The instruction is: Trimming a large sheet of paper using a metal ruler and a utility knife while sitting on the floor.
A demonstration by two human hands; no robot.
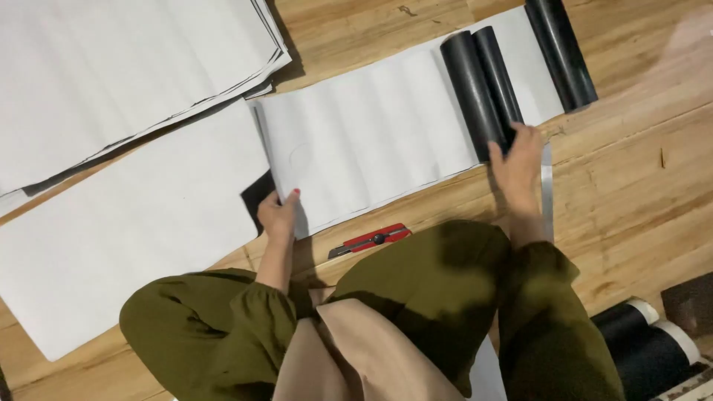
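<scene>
You have one view only, from the head: it looks steeply down, close over your knees, onto the wooden floor [639, 186] ahead of you.

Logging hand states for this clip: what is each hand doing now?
Left hand: closed, pinching the white sheet's near corner.
Right hand: open, fingers resting on the dark roll.
</scene>
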